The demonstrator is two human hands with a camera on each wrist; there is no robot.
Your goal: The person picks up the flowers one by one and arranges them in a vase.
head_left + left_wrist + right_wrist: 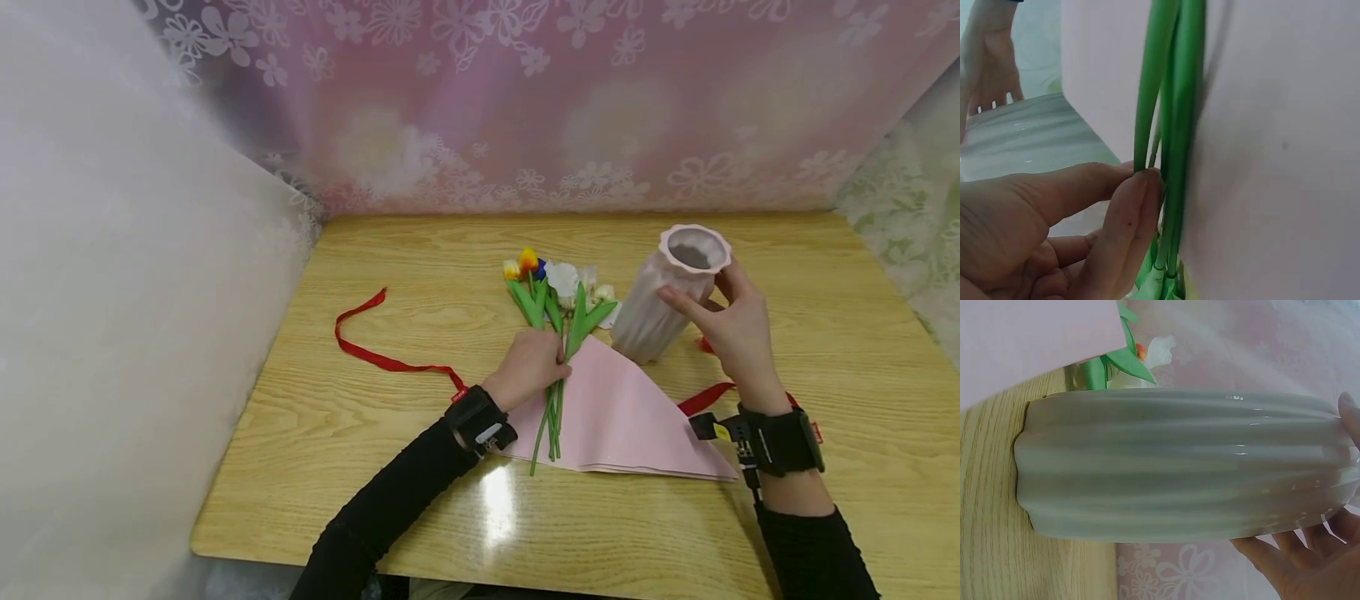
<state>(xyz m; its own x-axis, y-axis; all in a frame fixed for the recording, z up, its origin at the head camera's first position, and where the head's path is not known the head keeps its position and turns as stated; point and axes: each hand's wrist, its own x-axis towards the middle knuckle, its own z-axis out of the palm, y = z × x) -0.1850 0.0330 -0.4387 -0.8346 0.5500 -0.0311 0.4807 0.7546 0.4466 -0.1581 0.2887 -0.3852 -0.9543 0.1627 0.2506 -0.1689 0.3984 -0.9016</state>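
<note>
In the head view my left hand (527, 368) pinches the green stems (557, 412) of a small bunch of artificial flowers between thumb and fingers. Yellow-orange tulips (528, 260), a blue bloom and white blooms (562, 282) point toward the back. Beneath the stems lies a folded pink wrapping sheet (630, 417). My right hand (738, 321) grips a pale ribbed vase (651, 310) near its scalloped rim, the mouth facing up. Close by in the right wrist view, the vase's fluted side (1179, 465) fills the middle, its base at the wooden table.
A red ribbon (390, 364) winds over the wooden table (300, 467) on the left, passing under the left wrist. More red ribbon (705, 398) shows near the right wrist. A pink floral curtain (487, 108) hangs behind the table's far edge.
</note>
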